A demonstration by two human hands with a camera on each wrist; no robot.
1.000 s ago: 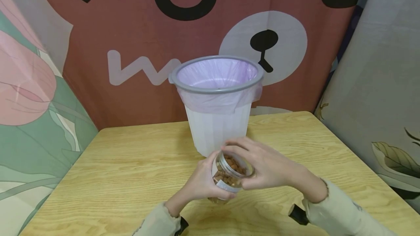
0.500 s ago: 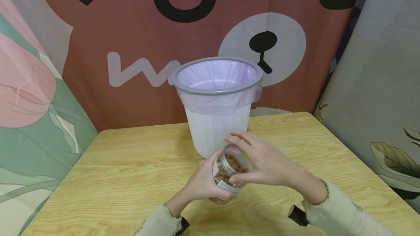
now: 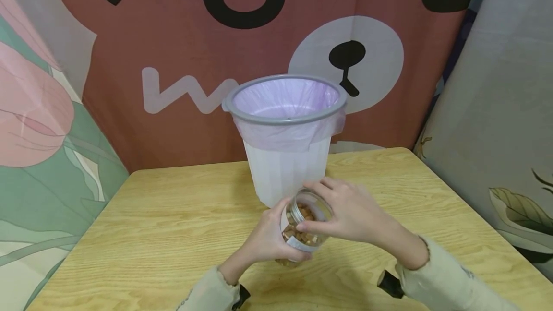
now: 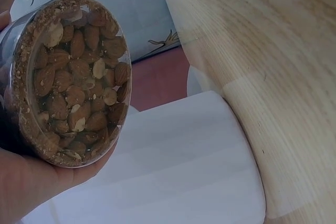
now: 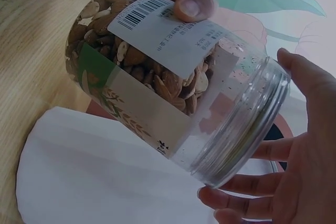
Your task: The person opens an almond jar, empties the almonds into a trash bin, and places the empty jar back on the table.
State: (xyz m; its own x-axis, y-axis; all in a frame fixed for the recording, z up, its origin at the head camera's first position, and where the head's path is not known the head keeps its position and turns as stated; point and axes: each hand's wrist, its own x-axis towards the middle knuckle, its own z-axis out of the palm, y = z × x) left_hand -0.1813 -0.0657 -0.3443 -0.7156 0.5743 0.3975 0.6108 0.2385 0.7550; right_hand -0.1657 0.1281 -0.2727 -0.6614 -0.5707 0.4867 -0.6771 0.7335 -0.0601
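Note:
A clear plastic jar of almonds [image 3: 300,234] is tilted in front of the bin, its lidded end up and toward the right hand. In the head view, the left hand [image 3: 270,239] grips the jar's body from the left, thumb across the label. The right hand [image 3: 350,210] holds the clear lid [image 3: 317,205] by its edge, thumb on the near side and fingers on the far side. Almonds show through the jar's base [image 4: 79,82] in the left wrist view. A barcode label [image 5: 157,30] faces the right wrist camera.
Behind the hands stands a white bin [image 3: 285,167] with a grey rim, lined with a thin purple bag [image 3: 285,97]. It rests on a wood-grain table [image 3: 186,215]. Printed cloths [image 3: 181,42] hang behind the table and at both sides.
The right hand's fingers loosened and spread at the lid, then came back against its edge, with the thumb now further left. The left hand and jar have barely moved.

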